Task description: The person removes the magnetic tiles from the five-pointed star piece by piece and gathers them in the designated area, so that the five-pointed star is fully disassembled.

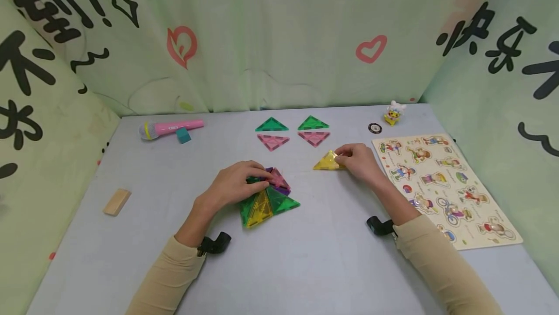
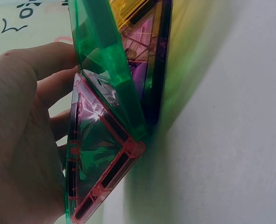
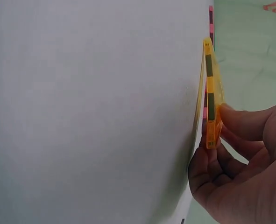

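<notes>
Left of the table's middle stands a cluster of triangular magnetic tiles (image 1: 260,208) in green, yellow, pink and purple. My left hand (image 1: 236,184) holds it from above, its thumb and fingers spread over the upper part. In the left wrist view, fingers reach behind a green tile (image 2: 100,51), with a pink-edged tile (image 2: 112,172) beside it. My right hand (image 1: 358,162) pinches a yellow triangular magnetic tile (image 1: 324,161) by its right end, just right of the middle. The right wrist view shows that yellow tile edge-on between thumb and fingers, close to the tabletop.
Two green triangles (image 1: 271,124) and two pink triangles (image 1: 272,141) lie at the back. A puzzle board (image 1: 441,179) lies right, near a black disc (image 1: 374,128) and a figurine (image 1: 394,113). Left are a pink microphone (image 1: 174,127), teal cube (image 1: 183,135) and wooden block (image 1: 116,202).
</notes>
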Available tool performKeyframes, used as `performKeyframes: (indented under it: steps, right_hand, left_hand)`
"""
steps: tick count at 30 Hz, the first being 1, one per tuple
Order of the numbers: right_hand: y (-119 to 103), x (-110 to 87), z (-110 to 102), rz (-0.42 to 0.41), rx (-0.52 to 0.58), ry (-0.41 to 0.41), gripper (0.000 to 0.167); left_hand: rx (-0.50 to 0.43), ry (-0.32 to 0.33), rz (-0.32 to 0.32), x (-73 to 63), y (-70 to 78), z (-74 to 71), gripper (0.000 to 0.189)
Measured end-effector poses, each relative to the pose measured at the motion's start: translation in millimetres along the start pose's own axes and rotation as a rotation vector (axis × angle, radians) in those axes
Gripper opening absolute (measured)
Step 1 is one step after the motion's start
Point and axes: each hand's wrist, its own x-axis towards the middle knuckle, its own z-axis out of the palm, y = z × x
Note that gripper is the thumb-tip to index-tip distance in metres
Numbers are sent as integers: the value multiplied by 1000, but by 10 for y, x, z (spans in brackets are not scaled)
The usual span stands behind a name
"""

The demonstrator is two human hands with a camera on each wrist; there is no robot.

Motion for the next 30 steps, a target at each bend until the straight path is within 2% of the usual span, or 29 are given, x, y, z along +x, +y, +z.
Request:
performKeyframes:
  steps: [4,9,14,21,30]
  right_hand:
    - [33,50,-1,-34,-81,23,25]
    - [54,64,-15,-40,-95,10,22]
    - [23,39,-19,-56,-152,-31,31]
    - [-14,44,-12,-147,-269,-118,55]
    - [8,68,-98,-183,-302,-165,50]
  left_hand:
    - [-4,5,10,-1,11,2,30]
    - [-3,13,18,0,14,2,29]
    - [-2,12,19,-4,16,0,30]
    - [-1,3,-4,-8,8,-3,30]
    - [1,9,-3,-6,-12,13,30]
